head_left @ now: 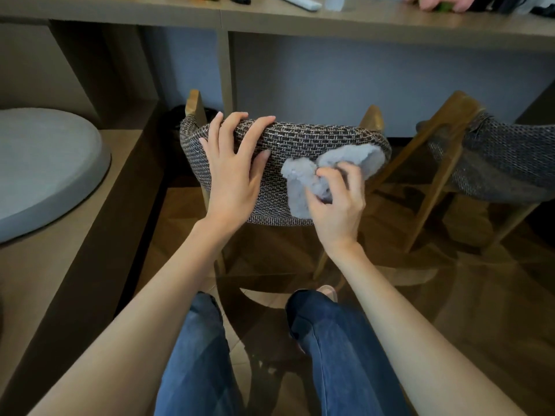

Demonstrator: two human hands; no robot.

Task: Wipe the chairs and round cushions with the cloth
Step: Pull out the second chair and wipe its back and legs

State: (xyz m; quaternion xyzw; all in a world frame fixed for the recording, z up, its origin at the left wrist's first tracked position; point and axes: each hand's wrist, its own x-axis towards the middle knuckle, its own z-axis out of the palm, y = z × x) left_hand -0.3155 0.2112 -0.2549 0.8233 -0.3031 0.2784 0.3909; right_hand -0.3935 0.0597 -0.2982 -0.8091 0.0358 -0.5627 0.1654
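Where the bench point(390, 25) runs across the top, a round cushion point(45, 169) lies on the low ledge at left and the woven chair point(300, 139) stands before me. My left hand point(231, 175), fingers spread, rests over its backrest top. My right hand point(336, 205) pinches the bunched grey cloth point(300, 178) against the backrest.

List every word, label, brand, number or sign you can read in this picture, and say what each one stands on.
None can be read.
The woven chair back, the grey cloth and the round cushion show no print.
The white remote and the other small items on the desk top are cut off by the frame edge and too blurred to show any marking.
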